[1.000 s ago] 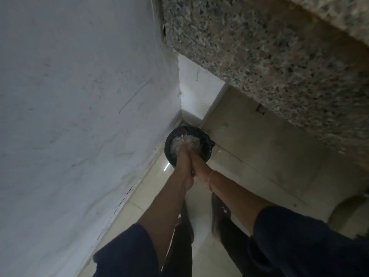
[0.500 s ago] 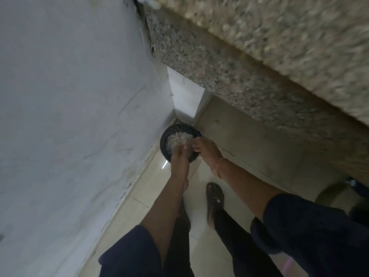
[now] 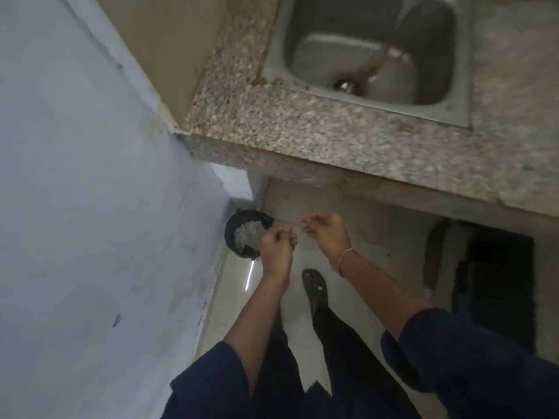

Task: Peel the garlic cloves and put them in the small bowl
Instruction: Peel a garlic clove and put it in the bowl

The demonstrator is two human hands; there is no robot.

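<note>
Dim, flat indoor light. Motion blur smears the granite counter (image 3: pixel 332 137) toward 3 o'clock. A thin white glare streak (image 3: pixel 250 275) marks the floor tiles (image 3: pixel 233 300); black shadow fills the recess (image 3: pixel 499 282) at 4 o'clock.

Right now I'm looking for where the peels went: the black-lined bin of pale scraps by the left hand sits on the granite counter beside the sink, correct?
Not quite. The black-lined bin of pale scraps is by the left hand, but it stands on the floor, in the corner against the wall, below the granite counter and sink. The head view shows this.
</note>
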